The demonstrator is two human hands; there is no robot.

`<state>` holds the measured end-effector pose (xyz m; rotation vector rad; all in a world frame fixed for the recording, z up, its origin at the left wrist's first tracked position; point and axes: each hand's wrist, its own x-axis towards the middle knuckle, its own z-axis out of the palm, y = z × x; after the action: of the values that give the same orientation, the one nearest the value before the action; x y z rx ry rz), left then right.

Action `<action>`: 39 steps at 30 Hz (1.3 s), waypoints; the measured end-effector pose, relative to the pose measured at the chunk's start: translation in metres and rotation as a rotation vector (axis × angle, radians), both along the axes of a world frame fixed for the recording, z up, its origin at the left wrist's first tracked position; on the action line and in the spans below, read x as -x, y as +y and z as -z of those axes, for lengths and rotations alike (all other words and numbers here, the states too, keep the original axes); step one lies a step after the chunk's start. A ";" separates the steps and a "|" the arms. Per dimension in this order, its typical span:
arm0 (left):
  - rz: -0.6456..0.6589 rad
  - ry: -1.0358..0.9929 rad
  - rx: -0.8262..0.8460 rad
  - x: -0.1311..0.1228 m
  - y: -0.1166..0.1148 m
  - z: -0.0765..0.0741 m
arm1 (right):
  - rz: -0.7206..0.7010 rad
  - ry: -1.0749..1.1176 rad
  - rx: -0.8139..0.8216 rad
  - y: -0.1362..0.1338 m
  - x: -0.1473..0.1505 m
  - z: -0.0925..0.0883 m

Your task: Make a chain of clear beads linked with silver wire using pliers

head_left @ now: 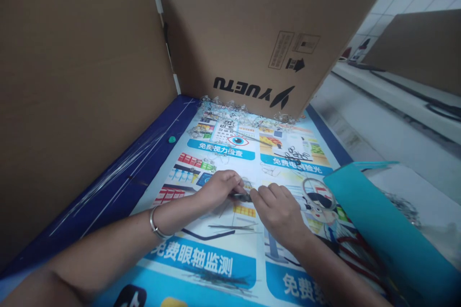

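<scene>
Saw left hand (pixel 219 187) and right hand (pixel 279 211) both pinched tight on a small dark part (pixel 242 197), held low over the poster (pixel 201 259) on the tabletop. Teal box (pixel 378 230) sat right of them. Further back: black rings (pixel 297 154), then the cardboard wall (pixel 252 33).

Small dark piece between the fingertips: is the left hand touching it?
Touching. The head view shows the fingertips of the left hand pinched on the small dark piece, with no gap; the right hand meets its other end.

Cardboard walls (pixel 90 57) are brown (logo (pixel 253 92) black), poster (pixel 216 259) blue-and-white, tray (pixel 378 225) teal, held piece (pixel 244 197) dark.
</scene>
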<state>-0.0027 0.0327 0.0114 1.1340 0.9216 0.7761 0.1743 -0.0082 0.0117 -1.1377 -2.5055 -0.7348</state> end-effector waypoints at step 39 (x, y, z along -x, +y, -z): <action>0.124 0.668 -0.782 0.009 0.028 0.017 | 0.185 0.966 0.519 0.019 -0.004 0.026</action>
<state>-0.0120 0.0610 -0.0057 2.2045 1.1038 0.6730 0.1787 0.0109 -0.0148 -1.4277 -1.7687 0.4191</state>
